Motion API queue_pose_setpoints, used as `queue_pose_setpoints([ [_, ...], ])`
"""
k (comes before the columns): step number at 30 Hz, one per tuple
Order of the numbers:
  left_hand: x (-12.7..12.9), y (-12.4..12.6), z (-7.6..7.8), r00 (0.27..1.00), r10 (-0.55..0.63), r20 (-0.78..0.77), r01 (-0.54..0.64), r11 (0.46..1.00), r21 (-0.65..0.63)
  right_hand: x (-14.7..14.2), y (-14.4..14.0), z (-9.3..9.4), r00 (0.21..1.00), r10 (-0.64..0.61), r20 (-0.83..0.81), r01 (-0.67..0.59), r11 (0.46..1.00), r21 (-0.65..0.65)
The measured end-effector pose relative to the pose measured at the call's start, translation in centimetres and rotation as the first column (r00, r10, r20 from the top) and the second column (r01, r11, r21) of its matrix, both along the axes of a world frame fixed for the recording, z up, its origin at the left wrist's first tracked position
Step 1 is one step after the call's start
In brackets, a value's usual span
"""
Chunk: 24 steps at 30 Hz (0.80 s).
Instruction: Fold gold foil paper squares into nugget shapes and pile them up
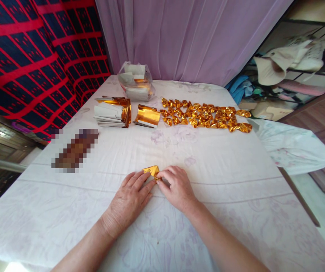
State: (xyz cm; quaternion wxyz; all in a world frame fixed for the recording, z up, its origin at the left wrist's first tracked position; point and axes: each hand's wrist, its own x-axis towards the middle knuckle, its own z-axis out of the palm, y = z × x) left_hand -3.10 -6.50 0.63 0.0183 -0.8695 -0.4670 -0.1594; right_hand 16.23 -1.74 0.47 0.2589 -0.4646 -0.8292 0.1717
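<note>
A small piece of gold foil paper (151, 170), folded into angular flaps, lies on the cloth in front of me. My left hand (132, 191) holds it from the left, fingertips on its near edge and thumb reaching toward the right fingers. At its right corner, my right hand (177, 186) pinches the paper between thumb and forefinger. Both hands rest low on the table, and their fingers partly cover the paper. Farther back are a short stack of gold foil sheets (148, 115) and several folded gold foil pieces (198, 113) in rows.
A larger stack of foil sheets (110, 115) stands left of the short one, with a clear plastic bag (136, 85) of sheets behind. A blurred-out item (76, 151) lies at left. Flowered cloth (222, 162) covers the table. Shelves (298, 71) hold hats and clothes at right.
</note>
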Motion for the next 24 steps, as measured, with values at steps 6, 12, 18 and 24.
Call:
queue_pose_setpoints([
  [6, -0.28, -0.03, -0.07, 0.999, -0.016, -0.038, 0.016, 1.000, -0.005, -0.04, 0.07, -0.17, 1.000, -0.011, -0.007, 0.011, 1.000, -0.022],
  [12, -0.43, 0.13, -0.24, 0.999, -0.018, -0.026, 0.018, 1.000, -0.018, 0.10, 0.24, -0.41, 0.999, 0.000, -0.040, -0.002, 0.999, -0.046],
  [18, -0.61, 0.31, 0.01, 0.999, -0.034, -0.005, 0.034, 0.999, -0.029, 0.45, 0.45, -0.37, 0.998, 0.039, -0.058, -0.043, 0.996, -0.077],
  [24, -0.56, 0.34, 0.22, 0.999, -0.032, -0.006, 0.032, 0.999, -0.031, 0.47, 0.40, -0.22, 0.998, 0.049, -0.049, -0.052, 0.996, -0.067],
])
